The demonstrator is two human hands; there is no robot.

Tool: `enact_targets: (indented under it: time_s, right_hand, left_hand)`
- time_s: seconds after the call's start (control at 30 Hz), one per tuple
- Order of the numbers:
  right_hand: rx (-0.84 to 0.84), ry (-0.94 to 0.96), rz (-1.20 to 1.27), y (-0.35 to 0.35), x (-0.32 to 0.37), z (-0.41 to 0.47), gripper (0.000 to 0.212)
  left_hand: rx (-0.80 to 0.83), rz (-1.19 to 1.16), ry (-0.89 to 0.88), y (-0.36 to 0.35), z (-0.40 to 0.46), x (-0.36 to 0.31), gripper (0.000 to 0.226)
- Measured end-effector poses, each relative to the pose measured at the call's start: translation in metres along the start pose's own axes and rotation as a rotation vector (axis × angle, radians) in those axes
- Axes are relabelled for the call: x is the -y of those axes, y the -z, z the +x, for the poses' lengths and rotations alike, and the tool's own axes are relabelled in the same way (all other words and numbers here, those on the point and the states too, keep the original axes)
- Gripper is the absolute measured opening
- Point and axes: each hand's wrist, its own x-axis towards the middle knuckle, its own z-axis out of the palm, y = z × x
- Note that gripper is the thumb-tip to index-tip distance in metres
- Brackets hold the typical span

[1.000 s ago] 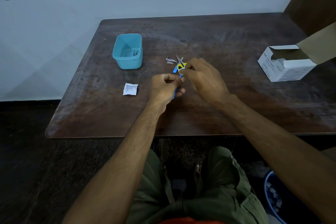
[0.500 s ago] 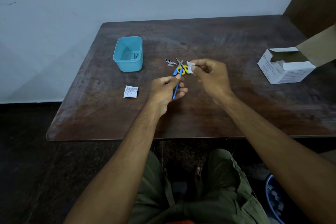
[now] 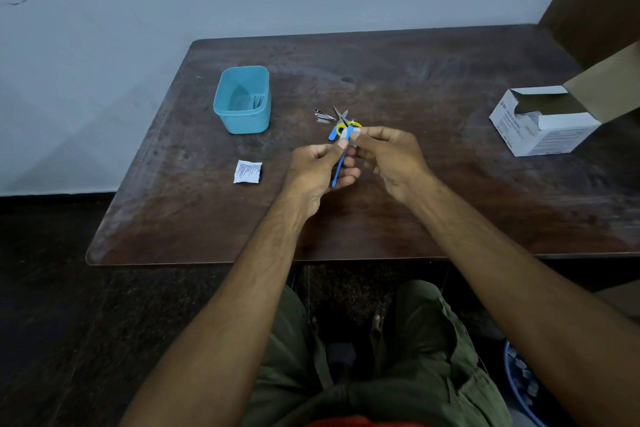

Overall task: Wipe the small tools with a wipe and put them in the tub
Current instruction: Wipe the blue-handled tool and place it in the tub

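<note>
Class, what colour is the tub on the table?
Light blue tub, seen in the head view.

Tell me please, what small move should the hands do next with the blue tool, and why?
Probably slide the wipe down along the thin blue tool. The right hand pinches the wipe at the tool's top end, the left hand holds the tool, and the lower shaft looks not yet wiped.

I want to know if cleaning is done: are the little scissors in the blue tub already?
No, the scissors lie on the table beside the nail clipper, well apart from the tub.
</note>
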Motion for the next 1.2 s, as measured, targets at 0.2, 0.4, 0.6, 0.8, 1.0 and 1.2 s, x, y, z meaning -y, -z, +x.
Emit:
enact_targets:
  time_s: [0.2,0.4,0.6,0.8,1.0,1.2]
  right_hand:
    - [-0.023,-0.038,0.087,-0.003,0.003,0.001,0.005]
    - [-0.119,-0.005,0.048,-0.006,0.011,0.004,0.016]
    - [-0.148,0.026,0.068,-0.005,0.018,0.004,0.018]
    - [-0.151,0.038,0.016,-0.009,0.011,0.006,0.013]
    - [-0.169,0.112,-0.09,-0.014,0.003,0.012,0.015]
    - [-0.146,0.139,-0.152,-0.021,-0.003,0.017,0.014]
  left_hand:
    - [-0.001,0.047,-0.014,0.0,-0.002,-0.002,0.025]
    - [0.044,0.057,0.006,0.006,-0.009,0.002,0.02]
    - [0.019,0.058,0.013,0.015,-0.016,0.011,0.008]
    - [-0.033,0.08,-0.011,0.015,-0.017,0.009,0.007]
    - [-0.247,0.172,-0.134,0.043,-0.004,-0.01,0.011]
    - [-0.476,0.498,-0.22,0.096,0.045,-0.076,0.014]
